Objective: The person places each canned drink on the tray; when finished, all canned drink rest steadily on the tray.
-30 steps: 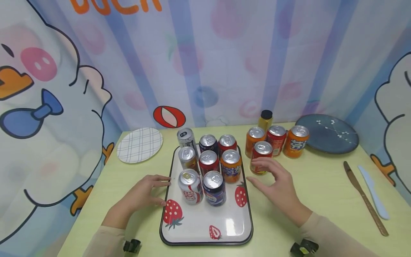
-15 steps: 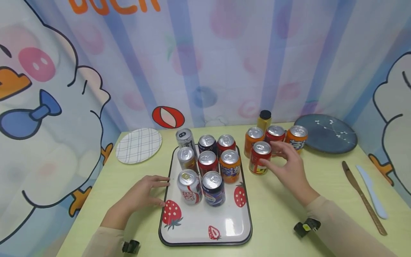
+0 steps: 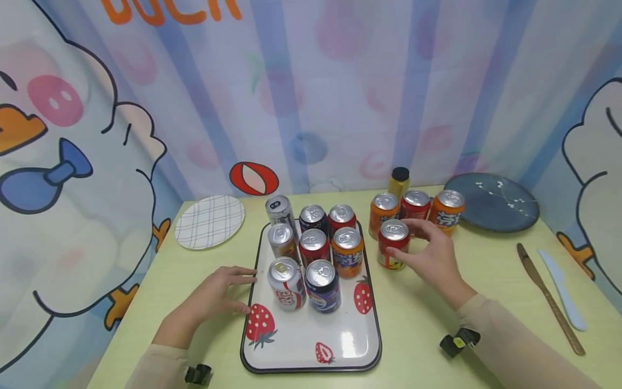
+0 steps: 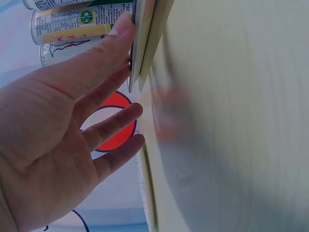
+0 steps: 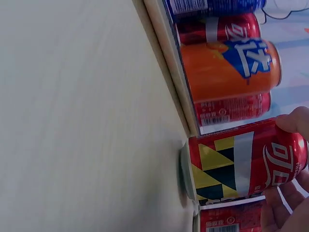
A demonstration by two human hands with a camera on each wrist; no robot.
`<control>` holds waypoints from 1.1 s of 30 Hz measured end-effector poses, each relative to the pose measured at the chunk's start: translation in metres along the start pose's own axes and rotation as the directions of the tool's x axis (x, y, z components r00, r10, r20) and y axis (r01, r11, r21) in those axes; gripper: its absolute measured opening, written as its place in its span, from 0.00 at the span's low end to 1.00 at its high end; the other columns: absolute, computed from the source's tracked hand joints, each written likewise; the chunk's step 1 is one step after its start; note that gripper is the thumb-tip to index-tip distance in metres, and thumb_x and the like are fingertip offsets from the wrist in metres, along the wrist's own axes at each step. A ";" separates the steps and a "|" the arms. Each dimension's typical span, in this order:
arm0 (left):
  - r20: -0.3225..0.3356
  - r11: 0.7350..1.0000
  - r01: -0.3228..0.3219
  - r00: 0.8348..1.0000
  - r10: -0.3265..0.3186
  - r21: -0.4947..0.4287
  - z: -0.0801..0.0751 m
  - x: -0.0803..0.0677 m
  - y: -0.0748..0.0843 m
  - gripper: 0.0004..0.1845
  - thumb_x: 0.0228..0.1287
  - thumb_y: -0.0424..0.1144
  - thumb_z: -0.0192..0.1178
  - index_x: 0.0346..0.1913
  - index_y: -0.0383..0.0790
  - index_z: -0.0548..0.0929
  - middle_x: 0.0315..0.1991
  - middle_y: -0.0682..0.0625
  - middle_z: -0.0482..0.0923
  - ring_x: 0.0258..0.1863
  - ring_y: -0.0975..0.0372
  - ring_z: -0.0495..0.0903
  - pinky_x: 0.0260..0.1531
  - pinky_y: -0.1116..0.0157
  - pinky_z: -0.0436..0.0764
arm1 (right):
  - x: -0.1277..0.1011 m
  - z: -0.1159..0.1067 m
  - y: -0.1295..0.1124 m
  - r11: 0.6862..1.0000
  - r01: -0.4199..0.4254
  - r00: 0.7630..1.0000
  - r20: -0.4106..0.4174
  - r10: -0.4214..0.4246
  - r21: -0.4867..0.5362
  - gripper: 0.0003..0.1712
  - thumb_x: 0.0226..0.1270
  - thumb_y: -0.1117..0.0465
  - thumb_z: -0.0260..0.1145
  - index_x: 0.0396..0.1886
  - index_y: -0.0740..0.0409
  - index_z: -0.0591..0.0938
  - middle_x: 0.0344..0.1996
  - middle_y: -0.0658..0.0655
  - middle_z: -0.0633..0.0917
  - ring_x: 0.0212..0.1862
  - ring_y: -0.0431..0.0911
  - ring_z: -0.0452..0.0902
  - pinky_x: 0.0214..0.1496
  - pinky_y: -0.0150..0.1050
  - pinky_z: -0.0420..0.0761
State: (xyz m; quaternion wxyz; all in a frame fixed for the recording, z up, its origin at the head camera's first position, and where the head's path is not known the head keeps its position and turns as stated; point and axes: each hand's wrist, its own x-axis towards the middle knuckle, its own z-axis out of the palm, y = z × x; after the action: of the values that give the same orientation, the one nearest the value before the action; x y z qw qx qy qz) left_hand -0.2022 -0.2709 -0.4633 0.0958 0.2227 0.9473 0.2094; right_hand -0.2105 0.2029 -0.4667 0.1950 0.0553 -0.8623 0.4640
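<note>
In the head view my right hand [image 3: 432, 259] grips a red cola can [image 3: 392, 259], thumb on the near left side and fingers behind. The right wrist view shows the can's yellow and black triangles [image 5: 217, 166], the thumb near its top; whether its base touches the table I cannot tell. My left hand [image 3: 211, 297] rests at the left rim of a white strawberry-print tray [image 3: 291, 346], its fingers extended. In the left wrist view the thumb [image 4: 124, 26] is against the tray's edge. Several cans stand on the tray, with a blue Pepsi can [image 3: 323, 289] and a white can [image 3: 286, 286] in front.
Beyond the held can stand an orange can [image 3: 381, 219], another red can [image 3: 415, 205], an orange can [image 3: 446, 219] and a yellow bottle [image 3: 398, 186] with a black cap. A dark plate [image 3: 491, 210], two knives [image 3: 551, 300] and a checked plate [image 3: 209, 221] lie around.
My right hand has moved from the front of the red cola can to its right side and taken hold of it. The can has shifted slightly towards me. The left hand stays in place.
</note>
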 end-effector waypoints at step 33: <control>0.000 1.000 0.008 1.000 -0.008 -0.008 0.000 0.000 0.000 0.36 0.49 0.47 0.81 0.64 0.45 0.85 0.69 0.47 0.78 0.70 0.41 0.71 0.71 0.38 0.70 | -0.052 0.041 -0.053 0.969 0.068 0.975 0.192 -0.115 0.238 0.37 0.48 0.59 0.87 0.60 0.45 0.82 0.55 0.45 0.86 0.56 0.43 0.84 0.62 0.52 0.85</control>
State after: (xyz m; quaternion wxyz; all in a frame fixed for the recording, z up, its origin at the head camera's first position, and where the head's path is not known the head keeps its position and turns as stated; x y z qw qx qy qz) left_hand -0.2022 -0.2708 -0.4633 0.0977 0.2187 0.9473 0.2126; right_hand -0.1594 0.1352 -0.4659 0.1191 0.1645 -0.8149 0.5429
